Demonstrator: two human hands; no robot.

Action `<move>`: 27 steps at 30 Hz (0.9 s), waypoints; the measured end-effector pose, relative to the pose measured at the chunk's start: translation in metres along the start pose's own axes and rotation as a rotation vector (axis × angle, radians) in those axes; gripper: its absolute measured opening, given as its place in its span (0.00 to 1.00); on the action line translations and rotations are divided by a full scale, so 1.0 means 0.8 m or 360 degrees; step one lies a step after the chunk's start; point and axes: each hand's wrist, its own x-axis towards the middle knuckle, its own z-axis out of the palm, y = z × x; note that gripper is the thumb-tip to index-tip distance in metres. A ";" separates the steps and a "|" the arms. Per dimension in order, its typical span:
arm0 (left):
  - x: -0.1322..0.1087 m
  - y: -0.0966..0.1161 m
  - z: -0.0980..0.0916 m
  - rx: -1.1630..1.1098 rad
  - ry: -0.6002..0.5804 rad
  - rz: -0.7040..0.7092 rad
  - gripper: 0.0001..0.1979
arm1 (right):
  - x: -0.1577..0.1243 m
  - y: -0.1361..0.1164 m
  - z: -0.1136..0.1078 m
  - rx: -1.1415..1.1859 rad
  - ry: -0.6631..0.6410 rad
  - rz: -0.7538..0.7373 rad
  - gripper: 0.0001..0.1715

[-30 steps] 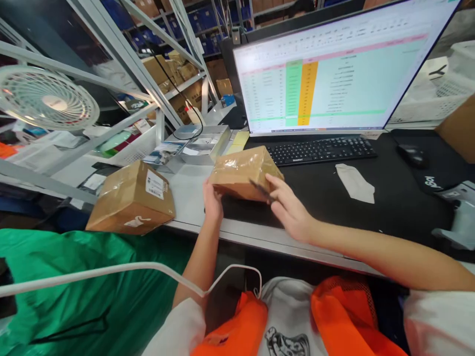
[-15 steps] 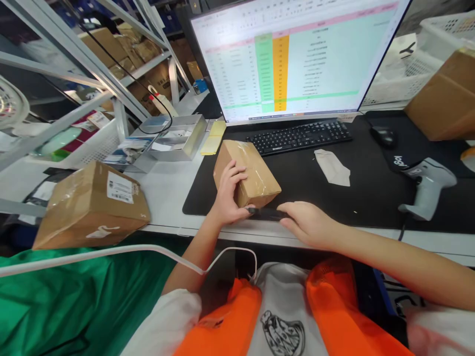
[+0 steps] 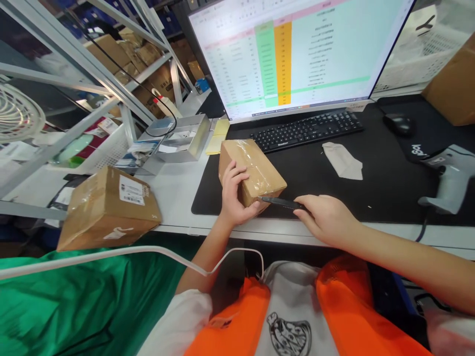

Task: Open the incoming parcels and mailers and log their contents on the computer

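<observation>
A small taped cardboard box (image 3: 260, 168) stands near the front edge of the black desk mat (image 3: 315, 193). My left hand (image 3: 237, 198) grips its left side, fingers on top and thumb low at the front. Pinched in my right hand (image 3: 326, 217) is a black knife (image 3: 282, 202), whose tip touches the box's lower front end beside my left thumb. Behind the box lies a black keyboard (image 3: 308, 129), and a crumpled piece of paper (image 3: 343, 160) rests to its right.
A larger labelled box (image 3: 111, 207) sits at the left. Behind are a grey tray (image 3: 185, 143), yellow notes (image 3: 218, 136) and a monitor (image 3: 297, 59). On the right are a mouse (image 3: 400, 124) and a grey scanner (image 3: 451, 178). A white cable (image 3: 148, 248) crosses above my left forearm.
The knife tip has moved up onto the box's end, and more of the blade side shows. My right hand has shifted slightly right. The whole view has turned a little.
</observation>
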 end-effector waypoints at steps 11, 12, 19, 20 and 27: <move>-0.038 -0.014 0.000 0.0044 0.0443 0.0059 0.29 | -0.014 0.089 -0.026 -0.0537 0.0117 0.0731 0.23; -0.042 -0.017 -0.002 0.0043 0.0485 0.0058 0.29 | -0.021 0.108 -0.029 -0.0601 0.0139 0.0882 0.25; -0.026 0.003 0.037 0.0237 0.0801 -0.0118 0.27 | -0.007 0.049 -0.008 0.0240 0.0118 0.0655 0.18; -0.021 0.010 0.044 0.0273 0.0822 -0.0140 0.25 | 0.004 0.032 -0.006 0.0322 0.0155 0.0599 0.18; -0.008 -0.028 -0.028 0.0277 0.0083 -0.0095 0.34 | 0.048 0.003 -0.016 0.0336 0.0108 0.0417 0.22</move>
